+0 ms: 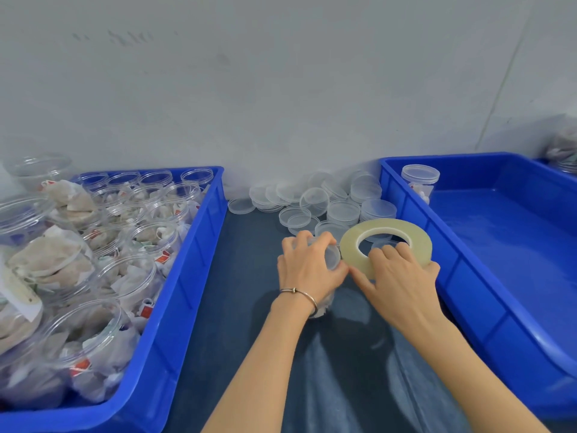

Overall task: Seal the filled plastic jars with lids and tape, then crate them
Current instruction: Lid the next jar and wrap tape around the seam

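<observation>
Left hand (pixel 307 264) clamped round lidded jar (pixel 331 257), upright; tape roll (pixel 385 245) gripped in right hand (pixel 401 276), touching jar's right side, at lid seam.

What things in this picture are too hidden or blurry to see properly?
All in the head view:
- The jar being sealed: the left hand covers nearly all of it, so its contents can't be seen.
- The tape's loose end: hidden under the right hand holding the tape roll.
- The red tags in the left crate: print too small to read.
- The bag at far right: blurred and cut off by the edge.
</observation>
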